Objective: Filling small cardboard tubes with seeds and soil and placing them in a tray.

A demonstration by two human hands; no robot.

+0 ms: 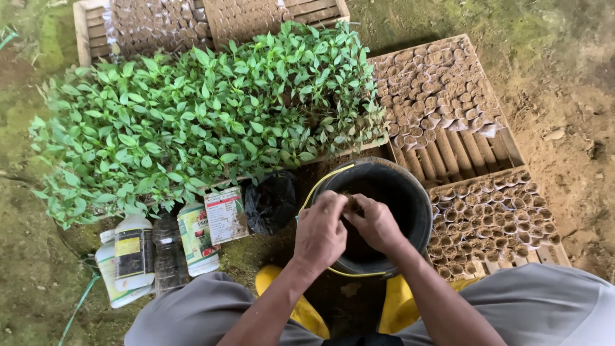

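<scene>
Working: both hands meet over the mouth of a black bucket [410,192], fingers pinched together on a small brown clump of soil [351,204].
Left hand: the left hand [320,232] comes up from the lower middle, knuckles up, fingertips closed on the clump at its upper right.
Right hand: the right hand [376,224] comes in from the lower right, forearm slanting, fingers curled onto the same clump from the other side.
Clump: held between the two hands above the near left part of the bucket opening; too small to tell its long axis or which way it points.
Bucket: round, upright, dark inside, with a thin yellow handle [318,182] lying along its left rim; contents hidden in shadow.
Boots: yellow boots [397,307] just below the bucket, between grey trouser knees.
Wooden trays: slatted trays to the right hold rows of small soil-filled paper pots [490,218], upright and packed close.
Seedlings: a dense bed of green seedlings [192,122] lies beyond the bucket, to its left.
Bottles: plastic bottles [133,253] and a printed packet [225,214] lie on the ground left of the hands, beside a black bag [271,204].
</scene>
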